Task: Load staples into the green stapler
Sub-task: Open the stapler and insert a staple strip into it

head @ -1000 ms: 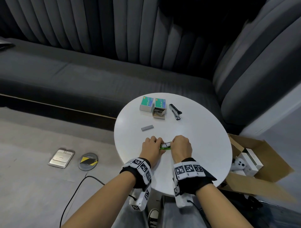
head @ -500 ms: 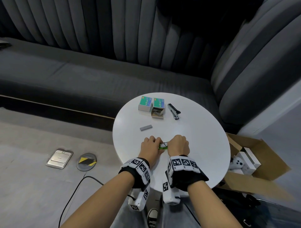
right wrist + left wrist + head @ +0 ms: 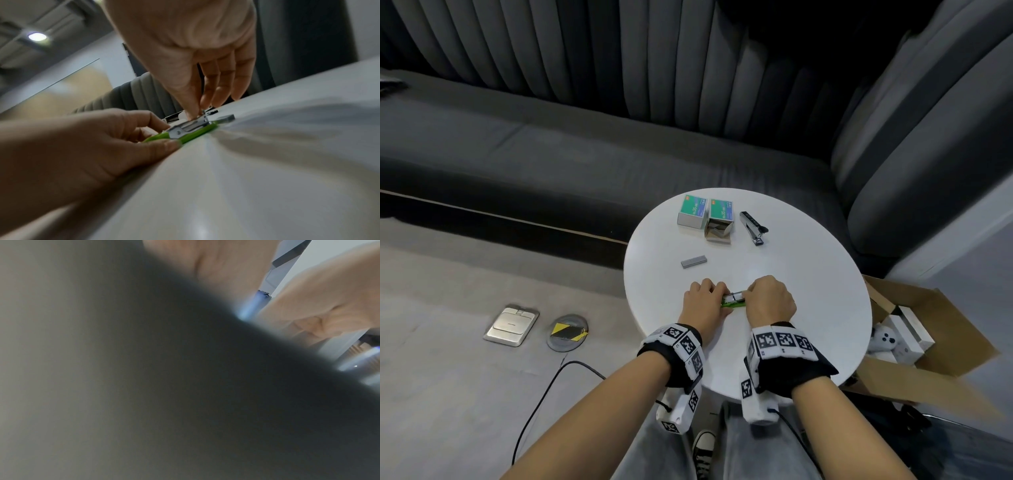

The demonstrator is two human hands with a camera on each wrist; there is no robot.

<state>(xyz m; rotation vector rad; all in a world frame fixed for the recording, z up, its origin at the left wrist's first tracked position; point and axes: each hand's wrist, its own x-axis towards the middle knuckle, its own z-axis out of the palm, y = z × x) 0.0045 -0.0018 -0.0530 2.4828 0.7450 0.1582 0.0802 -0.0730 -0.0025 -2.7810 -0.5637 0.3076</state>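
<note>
Green stapler (image 3: 733,303) lying flat near the desk's near edge, between both hands, its silver metal channel (image 3: 190,127) facing up. Left hand (image 3: 703,301) curled over the stapler's left end, fingertips pinching the metal part there; in the right wrist view, thumb and fingers come down onto the far end of the channel. Right hand (image 3: 770,300) curled round the stapler's right end, thumb (image 3: 164,147) against the green side, forefinger bent over the top. Left wrist view mostly dark and blurred, showing only skin and a bluish streak; nothing to be told from it.

Loose strip of staples (image 3: 693,261) lying on the white round desk (image 3: 808,274) beyond the left hand, apart from the stapler. Toward the far edge, two green staple boxes side by side: closed box (image 3: 691,216) on the left, opened box (image 3: 719,221) just beside it, flap down toward the person. Black stapler (image 3: 752,228) just right of the opened box, not touching it.

Dark sofa (image 3: 551,154) beyond the desk. Cardboard box (image 3: 945,335) on the floor beside the desk's right edge, white items inside. Metal floor plate (image 3: 512,324) and round floor cover (image 3: 567,331) on the grey floor left of the desk, with a black cable (image 3: 544,394) near them.
</note>
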